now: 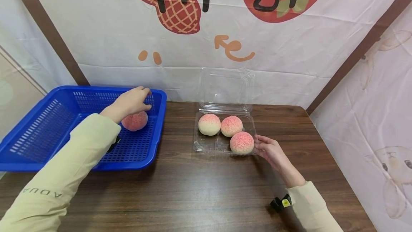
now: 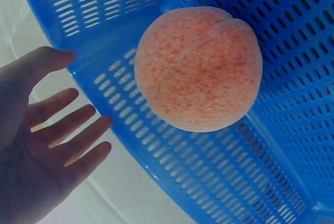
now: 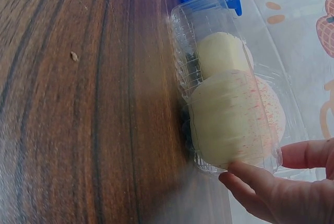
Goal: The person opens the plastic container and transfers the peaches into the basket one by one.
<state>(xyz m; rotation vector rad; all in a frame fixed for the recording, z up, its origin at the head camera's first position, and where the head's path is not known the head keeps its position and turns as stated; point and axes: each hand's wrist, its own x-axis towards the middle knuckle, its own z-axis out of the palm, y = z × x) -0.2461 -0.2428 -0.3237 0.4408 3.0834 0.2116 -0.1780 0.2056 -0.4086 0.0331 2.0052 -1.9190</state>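
Left wrist: whole peach (image 2: pixel 201 70), part-hidden in head; left grip (image 1: pixel 130 103) wide, right grip (image 1: pixel 269 150) pinching clear box (image 1: pixel 206 143)

Three cream peaches with pink-speckled tops (image 1: pixel 242 142) sit in a clear plastic clamshell (image 1: pixel 204 143), its lid raised. One rosier, creased peach (image 1: pixel 135 121) lies in the blue slotted basket (image 1: pixel 160 124).

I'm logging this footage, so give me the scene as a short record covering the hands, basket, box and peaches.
Left hand: over the basket, holding nothing
Basket: blue, slotted, left of the box
In basket: one peach
Box: clear, with its lid open and standing up at the back
In box: three peaches, at back left, back right and front right
Right hand: holding the box's right edge
Surface: brown wood-grain table
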